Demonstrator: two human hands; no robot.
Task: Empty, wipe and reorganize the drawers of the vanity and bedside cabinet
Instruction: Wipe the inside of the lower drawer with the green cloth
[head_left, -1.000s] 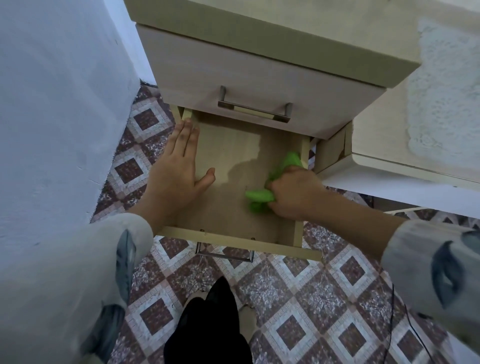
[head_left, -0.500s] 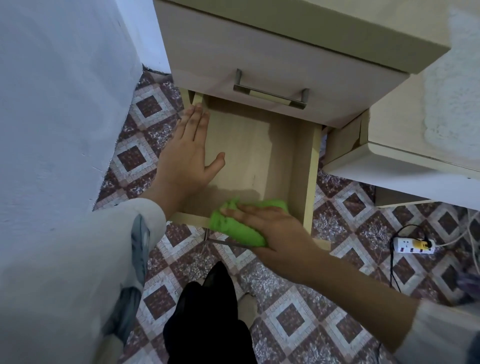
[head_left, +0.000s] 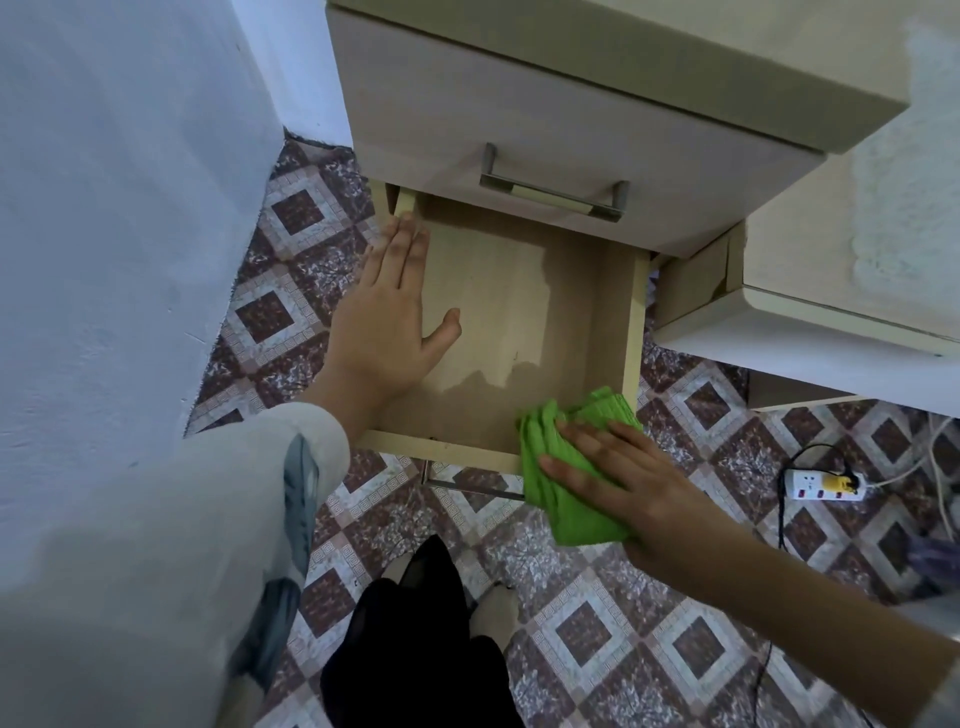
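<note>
At the drawer (head_left: 631, 332) front corner, flat right hand (head_left: 628, 486) presses green cloth (head_left: 569, 512) — left hand (head_left: 384, 322) flat, empty.

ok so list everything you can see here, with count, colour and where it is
cabinet: 1, pale wood, top centre
upper drawer: 1, pale wood, closed
handle: 1, metal bar, on the upper drawer
open drawer: 1, pale wood, pulled out below, nothing inside but the cloth, base partly darker
cloth: 1, green, over the drawer's front right corner
lace cover: 1, white, on the furniture at right
power strip: 1, white, on the floor at right
cable: 1, black, beside the strip
floor: patterned brown and white tiles
wall: pale blue, left
left hand: flat on the drawer's left side
right hand: flat on the cloth
</note>
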